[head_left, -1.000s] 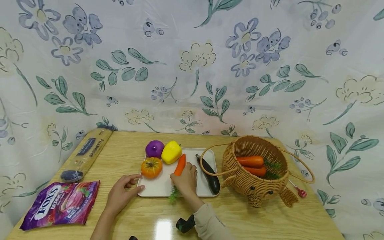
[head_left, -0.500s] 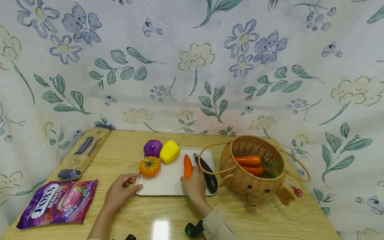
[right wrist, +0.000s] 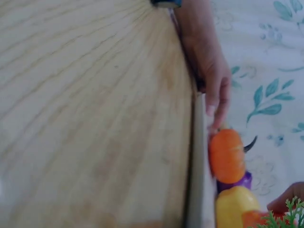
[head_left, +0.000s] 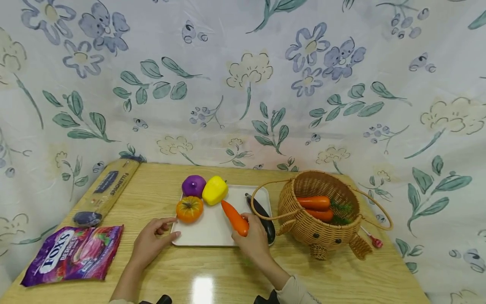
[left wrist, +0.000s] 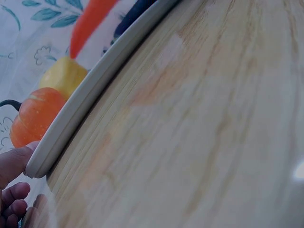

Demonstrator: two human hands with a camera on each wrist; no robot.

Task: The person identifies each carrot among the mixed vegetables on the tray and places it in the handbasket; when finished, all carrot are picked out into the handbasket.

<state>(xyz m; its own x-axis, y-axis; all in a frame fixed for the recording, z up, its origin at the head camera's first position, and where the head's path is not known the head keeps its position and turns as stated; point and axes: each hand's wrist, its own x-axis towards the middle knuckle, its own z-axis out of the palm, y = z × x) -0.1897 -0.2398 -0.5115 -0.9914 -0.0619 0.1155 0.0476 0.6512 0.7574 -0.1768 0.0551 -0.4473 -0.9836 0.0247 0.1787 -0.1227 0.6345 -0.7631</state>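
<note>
My right hand [head_left: 255, 240] holds an orange carrot [head_left: 236, 219] by its thick end over the right half of a white tray [head_left: 212, 236]. Its green leaves [right wrist: 285, 216] show in the right wrist view; the hand mostly hides them in the head view. At the tray's front left corner, my left hand [head_left: 152, 240] grips the rim between thumb and forefinger, its other fingers curled. On the tray lie a small orange pumpkin [head_left: 190, 209], a yellow pepper-like vegetable [head_left: 215, 190], a round purple vegetable [head_left: 193, 185] and a dark eggplant [head_left: 265, 221], partly behind the right hand.
To the right stands a wicker basket [head_left: 303, 240] with carrots [head_left: 314, 203] inside; one handle overhangs the tray. A lollipop [head_left: 376, 242] lies beyond it. On the left are a spaghetti pack [head_left: 108, 188] and a purple FOX'S candy bag [head_left: 74, 255]. A patterned cloth [head_left: 212, 105] hangs behind.
My right hand has moved right and lifted the carrot, whose tip has swung to point up and left. The left hand stays at the tray corner.
</note>
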